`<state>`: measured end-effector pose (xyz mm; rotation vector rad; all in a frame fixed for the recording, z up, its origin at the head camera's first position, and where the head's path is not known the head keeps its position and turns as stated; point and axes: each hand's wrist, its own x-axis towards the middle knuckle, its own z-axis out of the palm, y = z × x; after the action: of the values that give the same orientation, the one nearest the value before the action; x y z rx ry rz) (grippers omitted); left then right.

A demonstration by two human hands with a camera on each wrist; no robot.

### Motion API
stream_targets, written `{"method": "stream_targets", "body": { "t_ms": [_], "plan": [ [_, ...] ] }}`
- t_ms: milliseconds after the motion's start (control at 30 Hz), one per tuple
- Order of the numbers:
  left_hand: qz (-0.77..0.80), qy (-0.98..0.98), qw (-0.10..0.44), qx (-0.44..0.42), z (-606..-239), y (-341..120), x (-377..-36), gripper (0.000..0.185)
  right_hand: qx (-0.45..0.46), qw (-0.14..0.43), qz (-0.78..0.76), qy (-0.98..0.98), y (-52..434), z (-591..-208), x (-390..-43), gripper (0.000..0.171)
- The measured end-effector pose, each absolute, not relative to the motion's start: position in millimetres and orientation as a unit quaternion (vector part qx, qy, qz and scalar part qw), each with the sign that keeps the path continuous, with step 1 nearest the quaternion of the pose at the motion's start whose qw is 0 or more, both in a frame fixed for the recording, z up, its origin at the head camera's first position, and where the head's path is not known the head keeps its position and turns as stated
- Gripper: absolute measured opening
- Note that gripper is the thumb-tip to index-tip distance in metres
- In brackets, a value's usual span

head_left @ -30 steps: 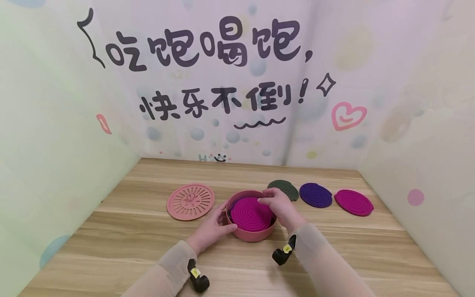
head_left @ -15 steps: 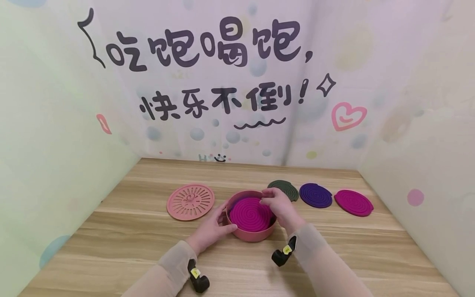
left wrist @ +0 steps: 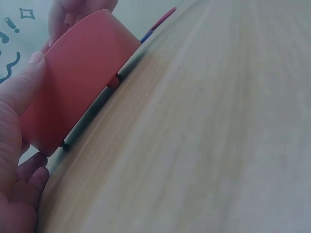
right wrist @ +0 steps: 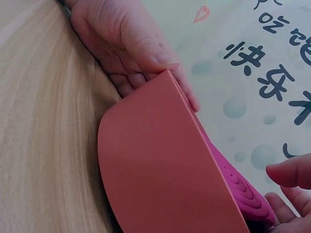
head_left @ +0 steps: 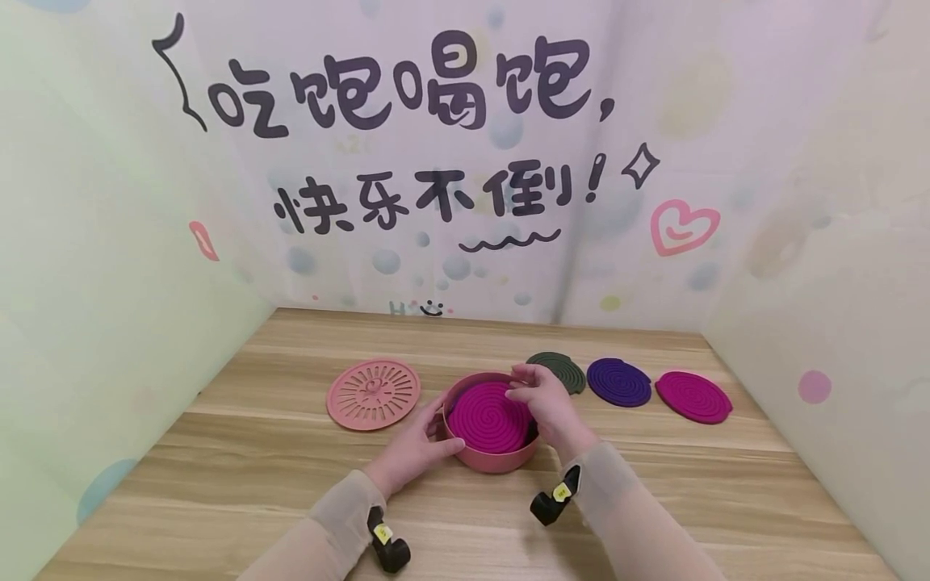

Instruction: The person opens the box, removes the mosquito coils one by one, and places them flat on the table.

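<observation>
A round pink mosquito coil holder with low walls stands on the table before me. My left hand grips its left side, thumb over the rim. In the left wrist view, small feet show under the holder. A magenta mosquito coil lies slightly tilted inside it, its edge above the rim in the right wrist view. Something purple and dark shows around it. My right hand pinches at the coil's right edge; the fingertips are partly hidden.
A slotted pink lid lies left of the holder. To the right lie a dark green coil, a blue-purple coil and another magenta coil. Fabric walls enclose the wooden table at the back and sides.
The magenta coil in the holder has shifted slightly left and away from me. My right hand has moved slightly left and back with it. The left hand and holder stay put.
</observation>
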<state>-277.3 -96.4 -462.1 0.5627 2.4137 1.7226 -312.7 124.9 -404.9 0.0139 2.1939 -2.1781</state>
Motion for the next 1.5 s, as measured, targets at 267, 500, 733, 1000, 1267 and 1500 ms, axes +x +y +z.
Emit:
{"method": "stream_targets", "body": {
  "t_ms": [267,500,733,1000,1267,1500],
  "plan": [
    [0.566,0.802,0.061,0.182,-466.2,-96.5,-280.6,0.08,0.03,0.054,-0.73,0.681,123.7,-406.4,-311.1,0.044],
    [0.568,0.801,0.062,0.179,-466.7,-96.6,-280.3,0.08,0.036,0.099,-0.734,0.671,125.1,-406.6,-310.3,0.041],
    [0.576,0.792,0.062,0.193,-465.5,-96.6,-279.6,0.08,0.034,0.108,-0.743,0.66,125.5,-406.5,-310.5,0.04],
    [0.592,0.776,0.063,0.207,-465.7,-96.5,-280.6,0.079,0.024,0.129,-0.732,0.668,125.8,-402.1,-308.1,0.042],
    [0.581,0.788,0.066,0.192,-466.6,-96.7,-281.2,0.079,0.02,0.144,-0.726,0.673,126.6,-400.1,-308.8,0.047],
    [0.588,0.781,0.067,0.197,-467.6,-96.8,-282.1,0.078,0.007,0.152,-0.729,0.667,128.8,-403.2,-310.3,0.048]
  ]
}}
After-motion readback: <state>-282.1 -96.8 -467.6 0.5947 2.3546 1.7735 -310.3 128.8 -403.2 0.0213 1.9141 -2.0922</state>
